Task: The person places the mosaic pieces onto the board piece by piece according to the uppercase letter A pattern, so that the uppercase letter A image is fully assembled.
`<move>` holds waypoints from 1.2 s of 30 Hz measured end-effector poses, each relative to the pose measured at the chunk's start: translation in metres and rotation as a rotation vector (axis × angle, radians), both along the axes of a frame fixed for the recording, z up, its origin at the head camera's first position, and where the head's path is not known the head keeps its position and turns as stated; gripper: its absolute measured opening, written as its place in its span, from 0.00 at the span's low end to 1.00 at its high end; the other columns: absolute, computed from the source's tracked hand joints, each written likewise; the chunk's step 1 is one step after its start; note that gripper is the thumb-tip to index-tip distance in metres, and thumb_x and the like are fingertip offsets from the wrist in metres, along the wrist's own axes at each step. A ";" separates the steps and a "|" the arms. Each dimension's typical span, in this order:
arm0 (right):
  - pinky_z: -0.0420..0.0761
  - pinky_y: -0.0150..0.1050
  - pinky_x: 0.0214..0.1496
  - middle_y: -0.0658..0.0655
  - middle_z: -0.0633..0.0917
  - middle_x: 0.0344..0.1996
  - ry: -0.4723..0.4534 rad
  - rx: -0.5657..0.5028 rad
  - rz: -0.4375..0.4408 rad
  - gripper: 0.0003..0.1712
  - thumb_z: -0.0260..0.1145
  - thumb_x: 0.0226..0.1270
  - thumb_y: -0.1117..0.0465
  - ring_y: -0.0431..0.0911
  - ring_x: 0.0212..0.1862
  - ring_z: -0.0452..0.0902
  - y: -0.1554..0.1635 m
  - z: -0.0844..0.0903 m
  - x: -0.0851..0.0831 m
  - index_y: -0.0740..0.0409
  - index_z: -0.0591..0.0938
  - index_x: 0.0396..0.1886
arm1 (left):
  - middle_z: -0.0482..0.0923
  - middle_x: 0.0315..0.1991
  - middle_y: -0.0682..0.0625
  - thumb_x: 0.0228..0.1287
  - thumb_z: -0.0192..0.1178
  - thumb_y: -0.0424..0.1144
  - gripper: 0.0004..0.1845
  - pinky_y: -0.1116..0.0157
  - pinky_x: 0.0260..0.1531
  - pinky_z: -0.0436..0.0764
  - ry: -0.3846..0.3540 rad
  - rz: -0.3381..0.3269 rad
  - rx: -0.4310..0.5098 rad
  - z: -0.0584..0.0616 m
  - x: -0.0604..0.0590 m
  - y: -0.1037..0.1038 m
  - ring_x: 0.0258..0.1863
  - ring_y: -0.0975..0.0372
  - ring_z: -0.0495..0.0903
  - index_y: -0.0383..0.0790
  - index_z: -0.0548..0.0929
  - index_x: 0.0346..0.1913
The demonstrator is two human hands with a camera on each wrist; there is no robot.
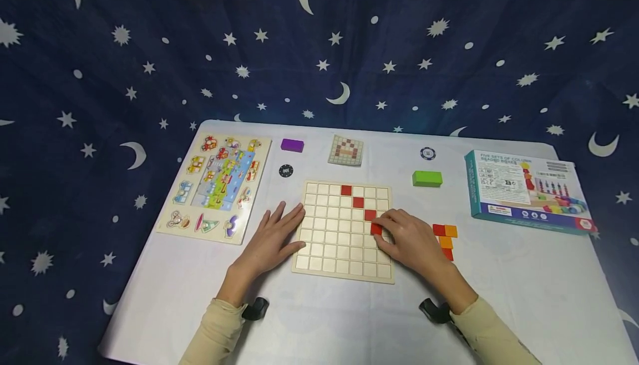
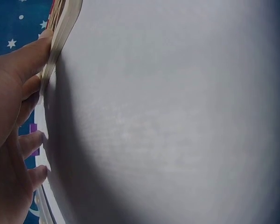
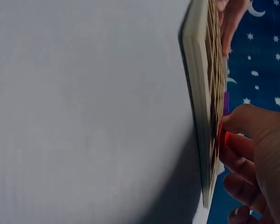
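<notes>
A wooden grid board [image 1: 329, 243] lies on the white table [image 1: 199, 298]. Three red squares [image 1: 358, 202] run diagonally down it from the top. My right hand [image 1: 406, 240] pinches a fourth red square [image 1: 376, 229] against the board just below them; in the right wrist view the red square [image 3: 222, 137] shows between thumb and finger at the board's edge [image 3: 198, 93]. My left hand [image 1: 274, 234] lies flat, fingers straight, against the board's left edge; the left wrist view shows those fingers [image 2: 23, 60] touching the board [image 2: 60, 32].
Loose red and orange squares [image 1: 445, 237] lie right of the board. A green block [image 1: 427, 178], a boxed toy set [image 1: 529, 190], a pattern card [image 1: 345, 150], a purple block [image 1: 292, 145], two poker chips [image 1: 285, 171] and a vehicle peg puzzle [image 1: 217, 184] surround it.
</notes>
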State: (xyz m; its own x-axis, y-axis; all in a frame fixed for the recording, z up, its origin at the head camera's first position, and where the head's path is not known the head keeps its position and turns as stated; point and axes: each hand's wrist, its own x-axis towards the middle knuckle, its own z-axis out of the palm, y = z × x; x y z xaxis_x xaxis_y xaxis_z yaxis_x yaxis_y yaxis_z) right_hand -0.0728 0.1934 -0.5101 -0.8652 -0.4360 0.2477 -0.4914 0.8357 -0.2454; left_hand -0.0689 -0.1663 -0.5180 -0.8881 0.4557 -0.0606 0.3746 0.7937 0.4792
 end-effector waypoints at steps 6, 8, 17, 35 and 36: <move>0.90 0.42 0.41 0.54 0.90 0.44 -0.025 -0.009 -0.012 0.21 0.81 0.60 0.54 0.47 0.41 0.84 -0.009 -0.003 0.000 0.53 0.93 0.52 | 0.58 0.86 0.52 0.74 0.65 0.54 0.42 0.33 0.85 0.48 -0.002 0.002 -0.003 0.000 0.000 0.000 0.88 0.43 0.48 0.46 0.62 0.85; 0.91 0.42 0.43 0.54 0.90 0.45 -0.031 -0.009 -0.013 0.21 0.81 0.60 0.53 0.47 0.42 0.85 -0.010 -0.003 -0.001 0.53 0.93 0.52 | 0.59 0.86 0.52 0.74 0.65 0.55 0.42 0.33 0.85 0.48 -0.002 0.002 -0.006 0.000 0.000 0.000 0.88 0.43 0.49 0.46 0.62 0.85; 0.90 0.42 0.45 0.54 0.89 0.46 -0.018 -0.019 0.014 0.20 0.81 0.63 0.52 0.47 0.45 0.85 -0.011 -0.002 -0.002 0.53 0.93 0.52 | 0.58 0.86 0.52 0.74 0.65 0.55 0.42 0.34 0.85 0.48 -0.004 0.005 -0.012 0.000 0.000 0.001 0.88 0.43 0.49 0.47 0.62 0.85; 0.88 0.49 0.43 0.56 0.88 0.49 -0.094 -0.040 -0.118 0.21 0.79 0.65 0.57 0.49 0.47 0.83 0.046 0.005 0.008 0.55 0.90 0.57 | 0.59 0.86 0.51 0.75 0.65 0.55 0.42 0.32 0.84 0.50 0.019 0.002 -0.002 -0.003 0.000 0.000 0.88 0.42 0.50 0.46 0.63 0.84; 0.88 0.50 0.43 0.56 0.88 0.49 -0.097 -0.043 -0.132 0.21 0.79 0.64 0.58 0.50 0.48 0.84 0.052 0.004 0.010 0.56 0.90 0.56 | 0.60 0.86 0.51 0.75 0.65 0.55 0.42 0.32 0.83 0.50 0.022 0.002 -0.003 -0.003 0.000 0.000 0.88 0.42 0.50 0.46 0.63 0.84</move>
State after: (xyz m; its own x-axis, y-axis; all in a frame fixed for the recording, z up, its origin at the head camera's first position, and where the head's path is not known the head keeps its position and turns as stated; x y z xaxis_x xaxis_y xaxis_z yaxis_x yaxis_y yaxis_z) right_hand -0.0628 0.2452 -0.5060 -0.9350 -0.3077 0.1761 -0.3502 0.8792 -0.3231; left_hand -0.0687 -0.1666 -0.5212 -0.8900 0.4541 -0.0423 0.3838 0.7960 0.4681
